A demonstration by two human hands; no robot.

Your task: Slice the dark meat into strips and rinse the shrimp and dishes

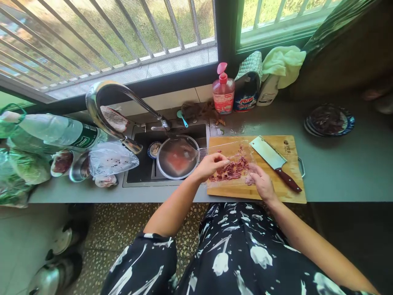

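A wooden cutting board (276,192) lies at the counter's front edge. Dark red cut meat (235,170) is spread across its left half, seen through or beside a clear plastic bag (225,146). Over the bag's left part is my left hand (211,166), thumb and fingers closed together above the meat; what they pinch is too small to tell. My right hand (260,181) has its fingers closed on the bag's right edge. A cleaver (268,153) with a dark wooden handle rests on the board, right of the meat and apart from both hands.
Left of the board, the sink (135,174) holds a basin (178,157) of reddish water, with a curved faucet (123,88) above. Soap bottle (223,92) and cleaning bottles line the window wall. A patterned bowl (348,123) stands right. Bags and a large water bottle (67,129) crowd the left.
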